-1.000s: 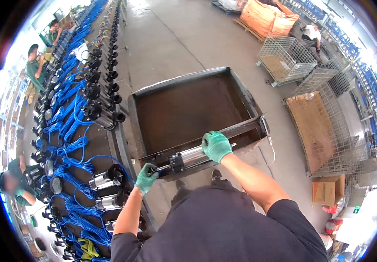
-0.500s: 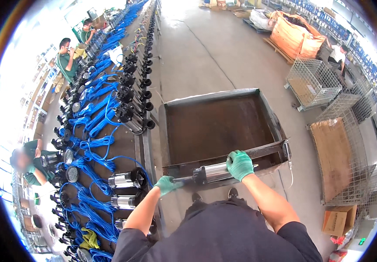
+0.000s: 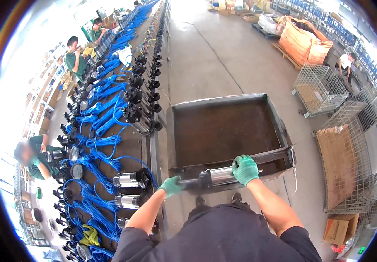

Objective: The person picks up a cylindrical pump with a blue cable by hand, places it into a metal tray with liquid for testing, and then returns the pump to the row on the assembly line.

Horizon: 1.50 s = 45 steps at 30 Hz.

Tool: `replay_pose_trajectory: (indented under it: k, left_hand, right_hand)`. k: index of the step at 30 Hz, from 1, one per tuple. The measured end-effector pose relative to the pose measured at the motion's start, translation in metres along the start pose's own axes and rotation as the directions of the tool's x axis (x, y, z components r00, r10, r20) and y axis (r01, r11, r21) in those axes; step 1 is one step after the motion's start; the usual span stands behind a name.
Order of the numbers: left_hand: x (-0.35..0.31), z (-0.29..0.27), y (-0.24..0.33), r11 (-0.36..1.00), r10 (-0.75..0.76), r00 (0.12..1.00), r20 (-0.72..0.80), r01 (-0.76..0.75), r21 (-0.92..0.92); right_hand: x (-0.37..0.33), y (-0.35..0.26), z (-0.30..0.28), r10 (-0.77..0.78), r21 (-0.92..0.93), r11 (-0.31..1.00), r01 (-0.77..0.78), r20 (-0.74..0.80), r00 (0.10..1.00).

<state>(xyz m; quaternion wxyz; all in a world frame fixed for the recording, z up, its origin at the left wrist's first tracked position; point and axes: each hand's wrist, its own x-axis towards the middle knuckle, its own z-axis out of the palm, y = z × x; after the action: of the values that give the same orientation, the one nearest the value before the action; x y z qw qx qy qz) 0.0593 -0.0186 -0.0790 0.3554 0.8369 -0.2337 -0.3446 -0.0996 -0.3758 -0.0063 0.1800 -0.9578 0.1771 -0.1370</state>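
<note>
A silver cylindrical pump motor (image 3: 221, 175) with a black collar lies crosswise at the near edge of a dark metal tank (image 3: 187, 170). My right hand (image 3: 245, 170), in a green glove, is closed over its right part, and a thin shaft tip sticks out beyond. To the left of the collar runs a dark grey cylindrical piece (image 3: 190, 184), blurred; whether it is joined to the motor I cannot tell. My left hand (image 3: 171, 187), also green-gloved, has its fingers wrapped round the left end of that piece. The fingertips underneath are hidden.
On my left, a long bench (image 3: 132, 150) carries silver-and-black pumps (image 3: 127, 179) and coiled blue cables (image 3: 103, 142). Co-workers (image 3: 76, 61) sit along its far side. Wire cages (image 3: 321, 89), an orange bulk bag (image 3: 304, 41) and a cardboard box (image 3: 340, 229) stand on the right.
The whole view has shifted slightly, so the scene sits further right and lower. Both hands keep their places on the motor and the dark piece.
</note>
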Motion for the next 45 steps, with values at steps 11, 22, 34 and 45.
replay_pose_trajectory:
  k: [11,22,34,45]
  left_hand:
    - [-0.001,0.028,-0.024,0.806,0.142,0.905,-0.402,0.129,0.577]
    - [-0.035,0.045,-0.022,0.996,-0.013,0.84,-0.542,-0.036,-0.08]
    - [-0.075,0.071,0.033,0.879,-0.26,0.735,-0.627,-0.089,-0.468]
    - [-0.036,0.099,0.276,0.718,0.285,0.828,-0.483,-0.518,-0.465]
  right_hand:
    - [-0.001,0.001,-0.001,-0.031,0.036,0.999,0.031,-0.001,1.0]
    - [-0.018,0.088,-0.045,0.211,0.279,0.953,-0.121,-0.322,0.923]
    - [-0.07,0.278,-0.069,0.671,0.491,0.056,-0.869,0.626,0.397]
    - [-0.071,0.01,-0.055,0.017,0.87,0.437,-0.229,0.247,0.969]
